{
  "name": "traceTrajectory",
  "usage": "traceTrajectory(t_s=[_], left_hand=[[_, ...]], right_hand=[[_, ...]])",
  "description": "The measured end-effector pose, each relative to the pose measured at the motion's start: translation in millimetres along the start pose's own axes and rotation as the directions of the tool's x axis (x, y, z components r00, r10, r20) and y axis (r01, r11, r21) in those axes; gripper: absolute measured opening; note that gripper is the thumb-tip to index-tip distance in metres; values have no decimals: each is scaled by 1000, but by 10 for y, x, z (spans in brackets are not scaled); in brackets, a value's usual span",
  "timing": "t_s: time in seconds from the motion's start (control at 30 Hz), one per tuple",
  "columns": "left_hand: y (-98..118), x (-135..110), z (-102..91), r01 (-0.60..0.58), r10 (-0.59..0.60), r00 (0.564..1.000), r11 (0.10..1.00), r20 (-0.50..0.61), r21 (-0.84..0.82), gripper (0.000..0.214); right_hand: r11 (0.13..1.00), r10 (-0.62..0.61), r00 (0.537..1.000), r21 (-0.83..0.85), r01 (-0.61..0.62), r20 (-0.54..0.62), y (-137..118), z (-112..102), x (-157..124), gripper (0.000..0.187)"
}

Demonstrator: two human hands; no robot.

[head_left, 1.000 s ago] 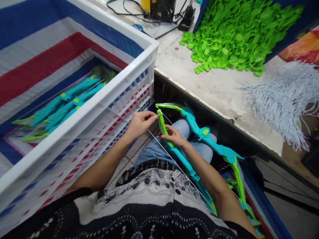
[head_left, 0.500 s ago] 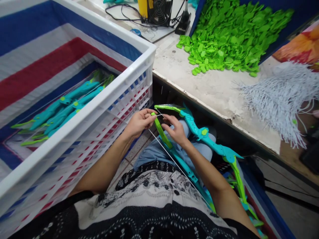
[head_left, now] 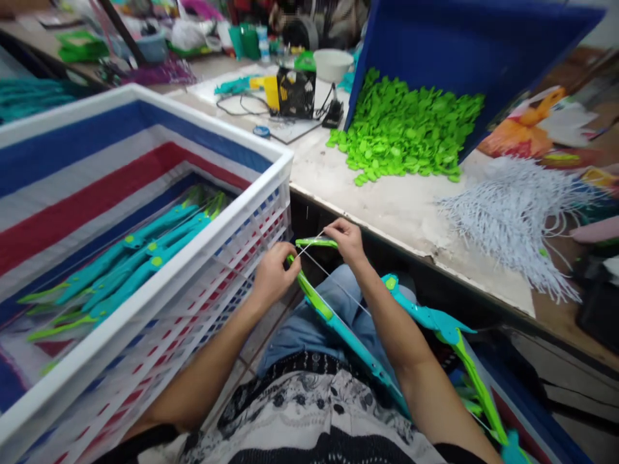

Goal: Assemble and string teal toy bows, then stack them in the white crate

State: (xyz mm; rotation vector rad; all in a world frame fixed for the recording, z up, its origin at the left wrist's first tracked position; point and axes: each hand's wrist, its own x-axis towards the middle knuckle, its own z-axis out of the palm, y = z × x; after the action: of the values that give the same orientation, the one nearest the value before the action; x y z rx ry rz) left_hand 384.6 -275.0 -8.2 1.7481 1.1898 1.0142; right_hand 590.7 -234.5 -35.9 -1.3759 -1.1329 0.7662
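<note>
My left hand [head_left: 276, 276] pinches the green tip of a teal and green toy bow [head_left: 355, 351], which slants down across my lap. A thin white string [head_left: 312, 243] runs taut from that tip to my right hand [head_left: 346, 242], whose fingers are closed on it. Beyond it lies a second toy bow [head_left: 420, 314], partly hidden by my right forearm; its green end passes close to my right fingers. More string stretches from the tips down toward my right arm.
At left, a white plastic crate [head_left: 278, 154] with a striped lining holds several toy bows [head_left: 130, 254]. On the table [head_left: 387, 225] are green plastic pieces [head_left: 401, 129] spilling from a blue bin [head_left: 435, 51], a bundle of white strings [head_left: 512, 219] and a small fan [head_left: 296, 93].
My right hand has moved up and away from my left, drawing the string out between them. My left hand stays at the bow tip. The view has tilted up.
</note>
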Motion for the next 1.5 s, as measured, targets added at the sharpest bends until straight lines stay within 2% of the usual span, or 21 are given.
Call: traceTrajectory(t_s=[0.03, 0.1, 0.13, 0.17, 0.2, 0.23, 0.3, 0.33, 0.37, 0.4, 0.5, 0.57, 0.63, 0.73, 0.83, 0.93, 1.03, 1.23, 1.4, 1.5], left_hand=[[19, -1, 29, -41, 42, 999, 999, 21, -29, 11], [47, 30, 93, -64, 77, 990, 992, 121, -110, 18], [60, 65, 126, -40, 65, 983, 988, 171, -148, 17], [73, 112, 158, 12, 30, 977, 981, 211, -194, 14], [88, 169, 185, 89, -24, 970, 961, 241, -261, 11], [105, 231, 207, 184, -89, 958, 921, 274, -343, 12], [147, 351, 222, 369, -205, 912, 790, 356, -490, 22], [173, 400, 211, 430, -241, 889, 734, 390, -526, 25], [203, 439, 187, 454, -261, 878, 716, 400, -531, 25], [236, 467, 151, 441, -262, 884, 746, 388, -499, 23], [342, 483, 6, 225, -166, 963, 928, 211, -296, 13], [391, 448, -73, 137, -113, 987, 962, 115, -237, 10], [401, 395, -111, 203, -175, 978, 922, 114, -330, 15], [354, 321, -120, 396, -325, 918, 785, 228, -476, 27], [306, 286, -134, 466, -367, 884, 733, 289, -496, 32], [291, 288, -162, 488, -371, 870, 740, 323, -463, 33], [289, 307, -179, 502, -366, 859, 741, 358, -446, 34], [311, 346, -144, 505, -333, 840, 769, 428, -393, 36], [368, 324, -39, 461, -346, 882, 771, 319, -439, 32], [391, 301, 25, 443, -357, 895, 781, 267, -440, 27]], right_hand=[[998, 60, 988, 25, -57, -146, 4, -85, 130, 17], [996, 88, 915, 59, -70, -394, -87, -222, 266, 18], [999, 35, 891, 39, -19, -452, -172, -252, 243, 18], [998, -63, 890, -12, 64, -452, -271, -246, 155, 17], [981, -194, 898, -84, 175, -394, -368, -205, 13, 16], [939, -338, 899, -166, 302, -279, -452, -135, -166, 14], [807, -552, 833, -260, 531, -14, -545, 51, -539, 9], [759, -598, 798, -270, 592, 69, -546, 146, -693, 10], [728, -622, 773, -270, 630, 125, -521, 231, -807, 11], [721, -626, 766, -265, 640, 147, -479, 301, -879, 12], [785, -575, 813, -219, 579, 89, -333, 428, -902, 11], [848, -512, 859, -148, 509, 21, -285, 474, -860, 10], [895, -446, 894, -63, 443, -44, -282, 509, -842, 10], [925, -376, 921, 12, 379, -99, -309, 532, -866, 9], [929, -363, 925, 27, 368, -111, -328, 507, -890, 7], [923, -381, 916, 7, 385, -127, -357, 458, -879, 7], [907, -421, 903, -48, 419, -84, -400, 414, -846, 9], [852, -521, 851, -102, 514, -65, -389, 357, -771, 14], [863, -493, 870, -126, 489, -1, -374, 356, -739, 21], [882, -460, 887, -139, 451, -45, -398, 361, -743, 19]])
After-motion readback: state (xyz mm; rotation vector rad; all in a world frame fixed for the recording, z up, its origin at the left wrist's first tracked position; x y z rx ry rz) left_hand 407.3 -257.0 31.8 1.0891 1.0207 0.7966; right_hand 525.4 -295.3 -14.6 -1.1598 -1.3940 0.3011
